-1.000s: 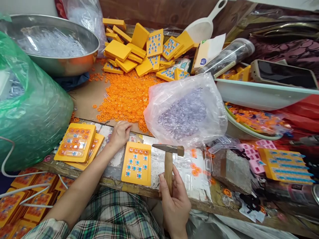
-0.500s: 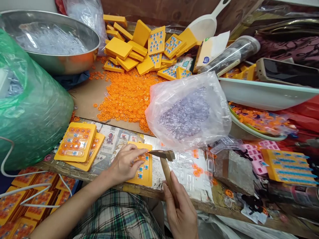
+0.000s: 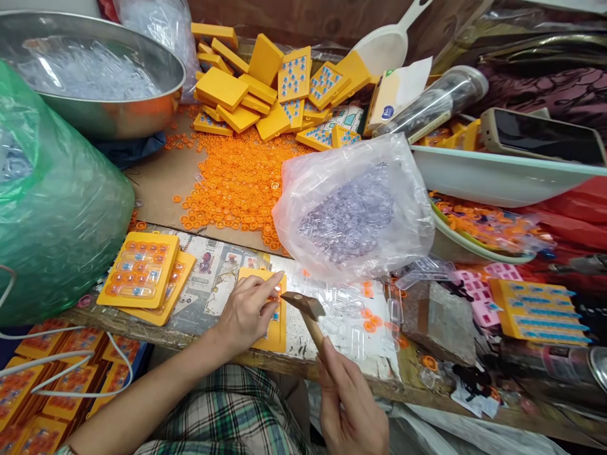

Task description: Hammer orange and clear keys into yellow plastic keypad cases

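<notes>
My right hand (image 3: pixel 348 398) is closed around the wooden handle of a hammer (image 3: pixel 306 306). The hammer's dark metal head hovers by the right side of a yellow plastic board (image 3: pixel 271 343), its pointed end towards my left fingers. On that board, lying near the bench edge, my left hand (image 3: pixel 246 308) has thumb and forefinger around a small orange cap (image 3: pixel 277 291). The hand covers much of the board; a few blue and clear pieces show below the thumb. Left of it lie two stacked yellow boards (image 3: pixel 142 262) fitted with orange caps and clear strips.
Behind the bench edge spreads a heap of orange caps (image 3: pixel 232 183), beside a plastic bag of clear pieces (image 3: pixel 353 212). Yellow boards (image 3: pixel 220 88) are piled further back. A metal bowl (image 3: pixel 109 117) and green bag (image 3: pixel 71 208) stand left; a stone block (image 3: pixel 441 322) lies right.
The hammer head has turned and tipped slightly, and my right hand has shifted a little right and down. My left hand stays over the same board. The whole view has drifted slightly.
</notes>
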`<state>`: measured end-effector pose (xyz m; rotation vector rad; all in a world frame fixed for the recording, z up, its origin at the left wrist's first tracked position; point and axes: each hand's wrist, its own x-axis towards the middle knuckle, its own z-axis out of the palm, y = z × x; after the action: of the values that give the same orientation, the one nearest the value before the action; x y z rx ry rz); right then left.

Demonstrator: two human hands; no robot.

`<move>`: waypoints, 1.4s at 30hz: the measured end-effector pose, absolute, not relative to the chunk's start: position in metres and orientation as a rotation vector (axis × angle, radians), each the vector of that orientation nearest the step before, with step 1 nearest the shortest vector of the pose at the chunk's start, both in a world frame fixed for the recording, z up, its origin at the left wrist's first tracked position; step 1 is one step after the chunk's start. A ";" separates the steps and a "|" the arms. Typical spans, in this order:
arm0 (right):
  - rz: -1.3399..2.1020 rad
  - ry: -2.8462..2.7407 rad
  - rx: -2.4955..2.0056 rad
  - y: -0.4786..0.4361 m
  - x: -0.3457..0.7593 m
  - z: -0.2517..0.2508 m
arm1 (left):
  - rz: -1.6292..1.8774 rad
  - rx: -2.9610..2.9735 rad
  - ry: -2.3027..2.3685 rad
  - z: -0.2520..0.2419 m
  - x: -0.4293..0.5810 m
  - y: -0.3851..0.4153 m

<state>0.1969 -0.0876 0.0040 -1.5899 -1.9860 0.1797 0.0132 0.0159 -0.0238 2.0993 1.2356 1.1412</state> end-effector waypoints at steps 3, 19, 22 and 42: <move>0.136 -2.044 -1.638 -0.087 0.197 0.003 | 1.103 2.036 1.266 -0.019 0.014 0.012; 0.129 -1.886 -1.667 -0.073 0.175 -0.017 | 0.923 2.231 1.427 -0.026 0.013 0.124; 0.042 -1.890 -1.707 -0.067 0.174 -0.018 | 0.885 2.274 1.443 -0.029 0.003 0.118; 0.370 -1.824 -1.521 -0.074 0.185 -0.003 | 1.046 2.156 1.212 0.003 -0.026 0.041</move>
<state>0.1849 -0.0740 -0.0026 -1.5214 -1.8236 0.3696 -0.0255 0.0410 0.0034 2.1559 1.2116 1.0457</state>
